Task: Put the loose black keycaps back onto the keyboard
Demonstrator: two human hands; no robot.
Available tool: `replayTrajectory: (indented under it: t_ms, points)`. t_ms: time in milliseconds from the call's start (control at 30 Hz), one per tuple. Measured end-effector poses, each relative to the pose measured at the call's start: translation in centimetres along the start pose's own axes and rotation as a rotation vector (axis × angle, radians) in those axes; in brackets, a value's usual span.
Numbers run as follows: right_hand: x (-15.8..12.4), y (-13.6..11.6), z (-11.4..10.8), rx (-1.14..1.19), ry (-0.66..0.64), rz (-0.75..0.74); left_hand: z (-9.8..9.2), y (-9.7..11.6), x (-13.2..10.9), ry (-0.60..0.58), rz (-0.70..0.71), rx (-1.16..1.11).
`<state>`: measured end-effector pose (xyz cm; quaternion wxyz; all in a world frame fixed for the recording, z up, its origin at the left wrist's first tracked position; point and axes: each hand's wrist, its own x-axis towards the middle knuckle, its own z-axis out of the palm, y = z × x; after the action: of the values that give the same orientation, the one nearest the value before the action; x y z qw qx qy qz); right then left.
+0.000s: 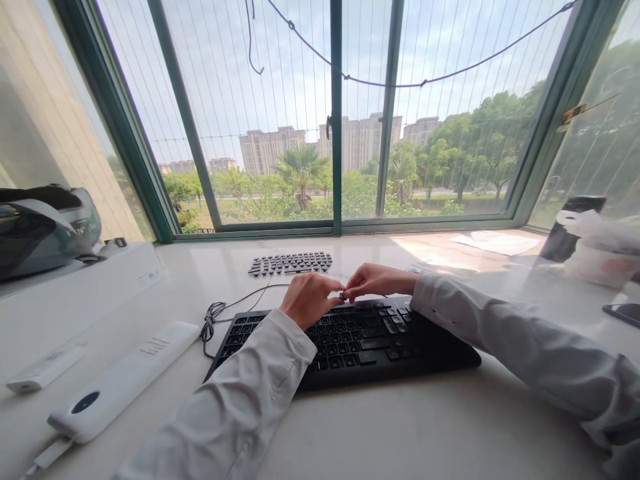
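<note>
A black keyboard (425, 360) lies on the white counter, many of its key positions showing bare sockets without caps. Above its back edge, my left hand (310, 299) and my right hand (375, 279) meet fingertip to fingertip. Pinched between them is a small dark keycap (343, 296), partly covered by the fingers. Behind the hands, several loose black keycaps (290, 263) are laid out in rows on the counter. My left hand and sleeve hide part of the keyboard's left side.
A coiled black cable (213, 317) lies at the keyboard's left. Further left are a white power strip (130, 380), a smaller white device (47, 368) and a white box (125, 267) with a dark helmet-like object. Papers (495, 242), a bagged item (603, 250) and a phone (625, 313) are at right.
</note>
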<state>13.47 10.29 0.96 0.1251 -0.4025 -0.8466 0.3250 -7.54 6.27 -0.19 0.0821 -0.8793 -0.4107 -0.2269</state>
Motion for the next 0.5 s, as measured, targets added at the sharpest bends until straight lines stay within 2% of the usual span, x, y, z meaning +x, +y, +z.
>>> replayTrajectory:
  t_ms: [300, 400, 500]
  points:
    - [-0.1, 0.7, -0.5, 0.014, 0.001, -0.008, 0.1, 0.0, 0.0, -0.015, -0.003, -0.076]
    - [-0.4, 0.3, -0.7, 0.029, -0.012, -0.062, 0.3, -0.1, 0.1, -0.007, -0.009, -0.099]
    - [-0.8, -0.6, -0.6, -0.060, 0.059, -0.134, 0.3, 0.0, 0.1, 0.014, -0.029, -0.086]
